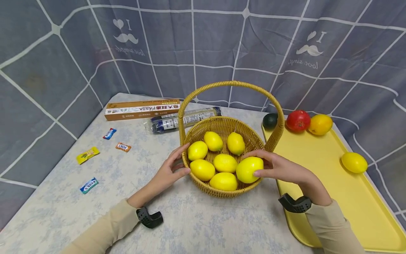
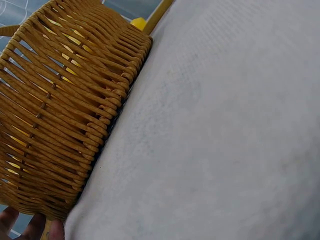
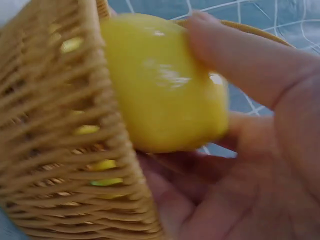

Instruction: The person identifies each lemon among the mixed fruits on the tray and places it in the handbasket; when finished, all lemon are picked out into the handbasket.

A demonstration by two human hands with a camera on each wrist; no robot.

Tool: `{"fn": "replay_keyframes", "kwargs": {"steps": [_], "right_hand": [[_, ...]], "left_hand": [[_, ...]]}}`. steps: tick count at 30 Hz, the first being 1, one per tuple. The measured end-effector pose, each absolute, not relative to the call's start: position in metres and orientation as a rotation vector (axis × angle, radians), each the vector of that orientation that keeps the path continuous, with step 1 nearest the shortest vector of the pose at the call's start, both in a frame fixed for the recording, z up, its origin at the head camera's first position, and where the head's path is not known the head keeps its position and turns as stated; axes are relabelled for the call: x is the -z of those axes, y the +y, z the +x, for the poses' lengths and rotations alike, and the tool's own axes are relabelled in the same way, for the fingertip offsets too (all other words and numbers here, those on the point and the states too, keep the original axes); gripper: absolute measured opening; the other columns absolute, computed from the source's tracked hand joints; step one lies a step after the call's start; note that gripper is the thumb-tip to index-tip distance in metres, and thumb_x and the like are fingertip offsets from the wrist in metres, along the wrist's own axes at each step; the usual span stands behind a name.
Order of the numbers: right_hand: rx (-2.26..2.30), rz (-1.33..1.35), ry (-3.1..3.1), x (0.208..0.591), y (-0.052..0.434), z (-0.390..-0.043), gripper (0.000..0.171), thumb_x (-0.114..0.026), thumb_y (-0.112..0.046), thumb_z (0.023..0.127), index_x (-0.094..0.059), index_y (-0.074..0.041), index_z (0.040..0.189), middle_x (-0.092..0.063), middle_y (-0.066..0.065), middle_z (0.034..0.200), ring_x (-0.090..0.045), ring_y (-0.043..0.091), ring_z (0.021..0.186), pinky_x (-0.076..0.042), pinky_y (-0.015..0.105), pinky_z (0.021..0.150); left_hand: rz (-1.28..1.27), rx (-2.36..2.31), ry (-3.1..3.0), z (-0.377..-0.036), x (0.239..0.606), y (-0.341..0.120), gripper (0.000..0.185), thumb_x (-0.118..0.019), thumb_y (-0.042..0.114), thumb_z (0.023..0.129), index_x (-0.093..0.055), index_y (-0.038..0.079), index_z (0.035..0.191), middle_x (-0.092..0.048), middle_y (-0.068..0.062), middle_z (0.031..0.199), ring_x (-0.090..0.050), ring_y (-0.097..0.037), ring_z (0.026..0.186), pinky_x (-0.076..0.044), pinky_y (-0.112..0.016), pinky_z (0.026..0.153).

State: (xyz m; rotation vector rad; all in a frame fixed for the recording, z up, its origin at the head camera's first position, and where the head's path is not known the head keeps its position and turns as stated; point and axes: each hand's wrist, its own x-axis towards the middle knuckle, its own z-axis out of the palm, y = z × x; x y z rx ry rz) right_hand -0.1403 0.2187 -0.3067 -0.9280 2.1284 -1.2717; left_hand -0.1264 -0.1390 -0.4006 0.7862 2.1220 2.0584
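Note:
A woven wicker basket (image 1: 257,140) with a tall arched handle stands mid-table and holds several yellow lemons. My right hand (image 1: 279,167) grips one lemon (image 1: 249,169) at the basket's right front rim; in the right wrist view that lemon (image 3: 162,82) sits between thumb and fingers over the basket wall (image 3: 60,145). My left hand (image 1: 169,170) holds the basket's left rim, thumb and fingers curved round it. The left wrist view shows the basket side (image 2: 60,105) and my fingertips (image 2: 35,227) at the bottom edge.
A yellow tray (image 1: 320,162) lies to the right with an avocado (image 1: 270,120), a red fruit (image 1: 298,120), an orange (image 1: 320,124) and one lemon (image 1: 354,162). Behind the basket lie a pasta box (image 1: 142,109) and a wrapped packet (image 1: 185,119). Small candy wrappers (image 1: 87,155) lie at left.

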Motion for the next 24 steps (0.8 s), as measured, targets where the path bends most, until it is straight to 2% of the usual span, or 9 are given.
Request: {"fn": "replay_keyframes", "kwargs": {"steps": [7, 13, 17, 20, 24], "right_hand": [[1.019, -0.981, 2.126, 0.301, 0.215, -0.157, 0.042, -0.06, -0.015, 0.093, -0.046, -0.004, 0.13, -0.048, 0.006, 0.127, -0.049, 0.02, 0.107, -0.044, 0.029, 0.089], [0.884, -1.117, 2.251, 0.306, 0.213, -0.162, 0.031, -0.057, -0.013, 0.094, -0.056, -0.007, 0.124, -0.054, 0.004, 0.123, -0.048, 0.02, 0.109, -0.041, 0.031, 0.093], [0.844, -1.108, 2.404, 0.306, 0.214, -0.153, 0.036, -0.06, -0.009, 0.093, -0.055, -0.006, 0.128, -0.054, 0.005, 0.126, -0.048, 0.022, 0.114, -0.04, 0.037, 0.095], [0.882, -1.123, 2.475, 0.297, 0.231, -0.138, 0.039, -0.06, -0.007, 0.092, -0.054, -0.006, 0.13, -0.054, 0.004, 0.126, -0.051, 0.02, 0.112, -0.042, 0.032, 0.093], [0.98, -1.053, 2.529, 0.278, 0.286, -0.122, 0.04, -0.055, -0.001, 0.094, -0.052, -0.008, 0.133, -0.053, 0.003, 0.128, -0.051, 0.012, 0.112, -0.041, 0.018, 0.089]], "left_hand": [[0.793, -2.053, 2.121, -0.128, 0.4, -0.138, 0.066, -0.063, 0.022, 0.092, -0.028, 0.019, 0.149, -0.018, -0.003, 0.151, -0.031, -0.031, 0.13, -0.035, -0.045, 0.1], [0.781, -2.042, 2.125, -0.129, 0.4, -0.138, 0.067, -0.062, 0.02, 0.092, -0.028, 0.021, 0.149, -0.018, -0.003, 0.151, -0.031, -0.03, 0.13, -0.035, -0.045, 0.1], [0.772, -2.044, 2.124, -0.129, 0.401, -0.139, 0.066, -0.062, 0.019, 0.093, -0.028, 0.021, 0.149, -0.018, -0.002, 0.151, -0.032, -0.028, 0.13, -0.035, -0.044, 0.101], [0.78, -2.046, 2.117, -0.128, 0.401, -0.139, 0.066, -0.062, 0.021, 0.093, -0.028, 0.021, 0.149, -0.018, -0.002, 0.151, -0.033, -0.029, 0.13, -0.035, -0.044, 0.1], [0.787, -2.049, 2.125, -0.127, 0.4, -0.139, 0.067, -0.062, 0.023, 0.092, -0.027, 0.019, 0.149, -0.018, -0.003, 0.151, -0.033, -0.029, 0.13, -0.035, -0.043, 0.1]]}}
